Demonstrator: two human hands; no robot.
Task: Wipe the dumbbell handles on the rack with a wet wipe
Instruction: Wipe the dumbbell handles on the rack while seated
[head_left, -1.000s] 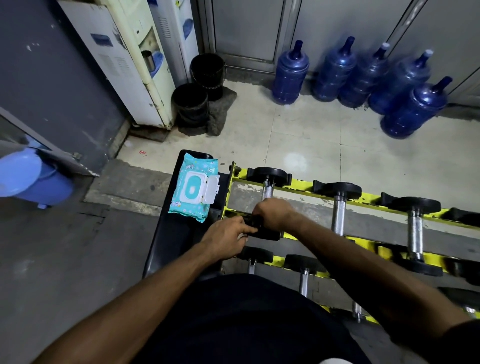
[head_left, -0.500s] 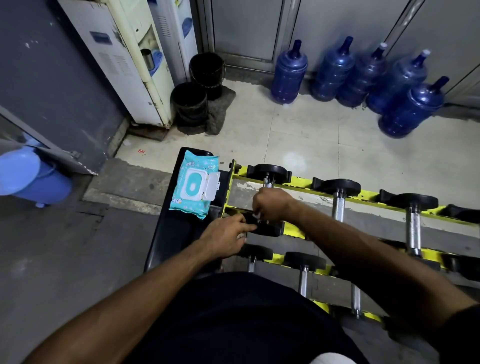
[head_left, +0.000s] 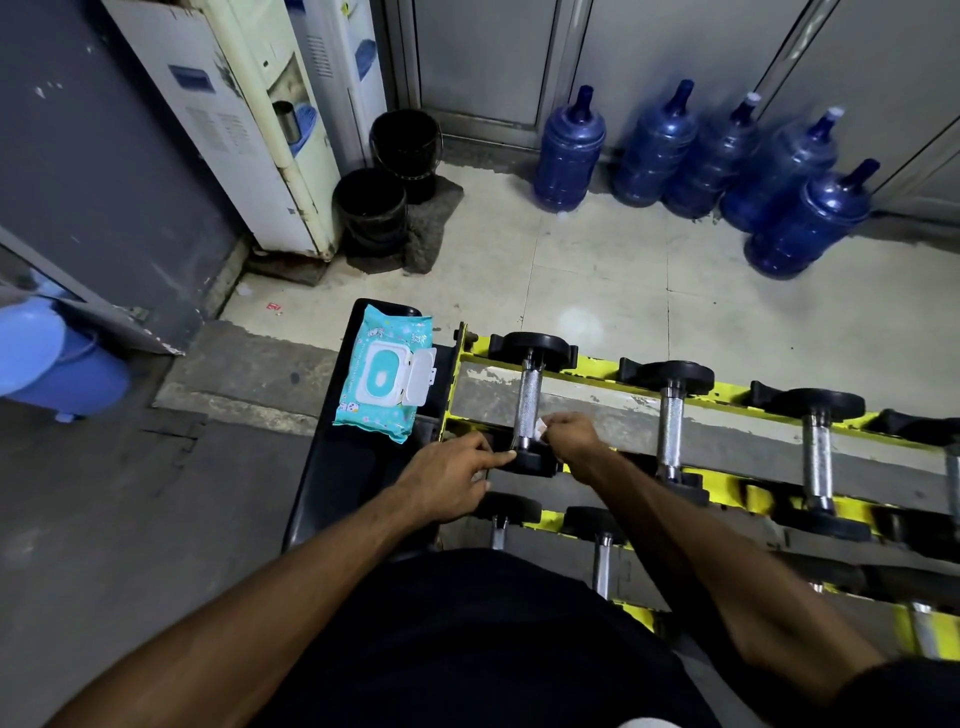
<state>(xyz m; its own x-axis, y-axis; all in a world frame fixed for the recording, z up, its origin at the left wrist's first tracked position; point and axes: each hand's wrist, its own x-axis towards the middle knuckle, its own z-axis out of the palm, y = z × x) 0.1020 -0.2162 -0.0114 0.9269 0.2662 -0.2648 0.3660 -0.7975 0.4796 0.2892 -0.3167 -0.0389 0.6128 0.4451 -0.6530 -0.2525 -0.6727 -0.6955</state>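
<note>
R hand (head_left: 574, 436) + white wipe (head_left: 541, 429) now lower on knurled steel handle (head_left: 527, 400)

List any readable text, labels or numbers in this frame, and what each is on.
Nothing reads clearly.
Wipes pack: printing on the front, too small to read.
Water dispenser: blue label, blurred.
Red scrap: marking illegible.
Dumbbell heads: no numbers visible.
Wet wipe pinched in the right hand: no print visible.

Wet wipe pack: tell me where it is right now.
Head view, left of centre: the wet wipe pack lies lid-open on the black bench, left of the yellow rack and beyond the left hand.
</note>
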